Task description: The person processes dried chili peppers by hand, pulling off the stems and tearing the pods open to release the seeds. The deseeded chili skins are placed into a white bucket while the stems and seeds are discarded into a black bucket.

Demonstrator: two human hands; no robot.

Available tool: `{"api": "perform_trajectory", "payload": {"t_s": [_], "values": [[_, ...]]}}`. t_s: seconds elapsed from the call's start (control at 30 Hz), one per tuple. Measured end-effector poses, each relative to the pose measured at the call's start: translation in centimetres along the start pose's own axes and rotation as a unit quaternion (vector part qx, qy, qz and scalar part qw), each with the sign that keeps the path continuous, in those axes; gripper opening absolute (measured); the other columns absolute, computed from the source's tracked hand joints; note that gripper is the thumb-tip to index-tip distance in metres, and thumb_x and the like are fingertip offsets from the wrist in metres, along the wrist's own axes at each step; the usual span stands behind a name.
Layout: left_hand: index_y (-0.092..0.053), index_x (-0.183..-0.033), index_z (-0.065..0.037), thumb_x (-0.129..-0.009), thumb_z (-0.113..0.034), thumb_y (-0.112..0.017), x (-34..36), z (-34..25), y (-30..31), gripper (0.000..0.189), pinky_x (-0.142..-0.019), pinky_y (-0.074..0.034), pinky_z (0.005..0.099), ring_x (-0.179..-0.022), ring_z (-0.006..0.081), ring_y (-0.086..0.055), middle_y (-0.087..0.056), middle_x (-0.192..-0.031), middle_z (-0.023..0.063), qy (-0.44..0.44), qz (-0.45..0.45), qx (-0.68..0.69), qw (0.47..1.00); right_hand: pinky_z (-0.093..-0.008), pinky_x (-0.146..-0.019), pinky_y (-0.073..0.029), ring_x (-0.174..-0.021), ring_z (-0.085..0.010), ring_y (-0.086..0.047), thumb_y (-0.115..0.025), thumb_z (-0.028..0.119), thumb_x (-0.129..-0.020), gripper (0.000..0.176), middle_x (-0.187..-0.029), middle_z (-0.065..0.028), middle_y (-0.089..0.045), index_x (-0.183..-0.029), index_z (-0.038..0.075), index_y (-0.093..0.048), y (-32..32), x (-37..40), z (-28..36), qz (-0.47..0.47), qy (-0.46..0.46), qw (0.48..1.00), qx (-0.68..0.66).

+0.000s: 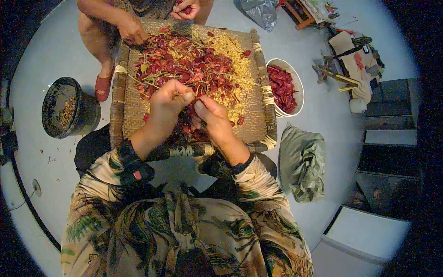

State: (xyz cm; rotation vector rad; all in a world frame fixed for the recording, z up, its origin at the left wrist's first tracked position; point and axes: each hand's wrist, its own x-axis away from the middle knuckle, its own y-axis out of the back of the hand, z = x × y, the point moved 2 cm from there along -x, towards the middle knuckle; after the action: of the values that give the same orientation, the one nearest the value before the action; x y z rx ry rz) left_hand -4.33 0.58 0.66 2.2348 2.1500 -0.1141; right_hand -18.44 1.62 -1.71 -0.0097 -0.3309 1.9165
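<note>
Dried red chili pieces [184, 60] and yellow seeds [230, 46] lie spread on a woven tray [260, 122] with a wooden frame. Over its near part, my left hand [168, 104] is closed, thumb and fingers pinched on something too small to make out. Beside it my right hand [214, 120] is closed on a dark red chili, thumb on top. The fingertips of both hands nearly meet. A white bucket [302, 90] to the right of the tray holds red chili pieces [281, 87].
Across the tray a co-worker's hand [131, 30] reaches to its far left corner; their other hand [187, 9] holds red pieces. A black bucket [92, 111] stands left, a green sack [302, 164] right. Farther off are a plastic bag [260, 14] and a wooden stool [297, 16].
</note>
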Motion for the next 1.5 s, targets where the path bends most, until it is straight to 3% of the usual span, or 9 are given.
{"api": "perform_trajectory", "payload": {"t_s": [0.2,0.5,0.6,0.77,0.97,1.17,1.27,1.37,1.5], "values": [[-0.053,-0.079,-0.008,-0.087,-0.014,-0.056,-0.4,1.3,0.6,0.01,-0.041,-0.022,0.0198,-0.042,0.0033,-0.03,-0.044,-0.058,-0.0042,0.227,0.123,0.309,0.915,-0.0231,-0.051,-0.041,-0.057,-0.0081,-0.05,-0.048,0.018,-0.091,0.018,-0.066,0.0013,-0.052,-0.088,0.003,-0.056,0.4,0.3,0.7,0.011,-0.008,0.997,0.069],[-0.052,-0.081,-0.008,-0.086,-0.014,-0.056,-0.8,2.2,1.2,0.008,-0.041,-0.023,0.0193,-0.043,0.0038,-0.031,-0.042,-0.058,-0.0051,0.296,0.228,0.398,0.838,-0.0235,-0.048,-0.04,-0.053,-0.008,-0.049,-0.052,0.018,-0.089,0.015,-0.064,0.001,-0.052,-0.084,0.005,-0.057,1.5,0.4,0.9,0.095,-0.021,0.993,0.069],[-0.054,-0.08,-0.008,-0.084,-0.011,-0.058,-0.6,1.5,0.9,0.007,-0.041,-0.024,0.0194,-0.044,0.0039,-0.032,-0.044,-0.058,-0.0046,0.19,0.106,0.218,0.951,-0.0232,-0.049,-0.039,-0.054,-0.0075,-0.048,-0.051,0.018,-0.09,0.015,-0.064,0.0012,-0.05,-0.083,0.005,-0.056,2.2,0.0,0.8,0.072,-0.036,0.986,0.149],[-0.055,-0.078,-0.006,-0.083,-0.009,-0.059,-0.3,3.0,0.7,0.007,-0.041,-0.024,0.0201,-0.044,0.0043,-0.033,-0.044,-0.057,-0.0044,0.192,0.036,0.225,0.955,-0.0322,-0.05,-0.043,-0.055,-0.0184,-0.055,-0.054,0.019,-0.087,0.017,-0.062,-0.009,-0.053,-0.079,0.005,-0.057,1.7,-0.4,0.3,0.026,0.047,0.957,0.284],[-0.055,-0.077,-0.006,-0.082,-0.01,-0.06,-0.5,4.5,0.6,0.009,-0.039,-0.023,0.0204,-0.043,0.004,-0.032,-0.042,-0.055,-0.0053,0.186,0.026,0.217,0.958,-0.0388,-0.055,-0.044,-0.064,-0.0361,-0.055,-0.057,0.013,-0.083,0.012,-0.074,-0.0184,-0.055,-0.084,0.001,-0.056,0.7,0.2,1.7,-0.019,0.235,0.793,0.562],[-0.058,-0.081,-0.008,-0.084,-0.014,-0.059,-1.8,5.7,3.6,0.007,-0.041,-0.026,0.0196,-0.048,0.0032,-0.036,-0.046,-0.06,-0.0063,0.124,0.004,0.227,0.966,-0.042,-0.053,-0.043,-0.062,-0.0324,-0.058,-0.051,0.023,-0.087,0.02,-0.065,-0.0135,-0.056,-0.077,0.005,-0.054,1.0,1.1,2.3,-0.027,0.224,0.802,0.552],[-0.056,-0.088,-0.005,-0.086,-0.014,-0.055,-3.9,5.1,6.1,0.009,-0.044,-0.03,0.0187,-0.053,0.003,-0.038,-0.05,-0.068,-0.0027,0.144,-0.03,0.239,0.96,-0.0354,-0.05,-0.041,-0.056,-0.0209,-0.056,-0.05,0.025,-0.09,0.025,-0.061,-0.0074,-0.054,-0.075,0.005,-0.053,4.3,1.7,2.1,-0.032,0.076,0.948,0.306],[-0.055,-0.09,-0.004,-0.087,-0.011,-0.052,-3.2,3.9,3.6,0.008,-0.045,-0.032,0.0181,-0.054,0.0036,-0.038,-0.055,-0.075,0.0005,0.176,0.016,0.301,0.937,-0.0265,-0.054,-0.043,-0.057,-0.0113,-0.051,-0.049,0.028,-0.092,0.026,-0.066,-0.0011,-0.052,-0.084,0.005,-0.055,7.5,0.5,2.6,-0.112,0.09,0.955,0.258],[-0.055,-0.09,-0.004,-0.086,-0.009,-0.052,-2.8,2.4,2.3,0.007,-0.046,-0.034,0.0173,-0.054,0.0046,-0.04,-0.06,-0.085,0.0047,0.215,0.044,0.365,0.905,-0.034,-0.06,-0.053,-0.062,-0.0144,-0.054,-0.049,0.026,-0.092,0.021,-0.073,-0.003,-0.055,-0.094,0.006,-0.056,12.5,0.5,4.9,-0.307,0.089,0.948,0.008]]}}
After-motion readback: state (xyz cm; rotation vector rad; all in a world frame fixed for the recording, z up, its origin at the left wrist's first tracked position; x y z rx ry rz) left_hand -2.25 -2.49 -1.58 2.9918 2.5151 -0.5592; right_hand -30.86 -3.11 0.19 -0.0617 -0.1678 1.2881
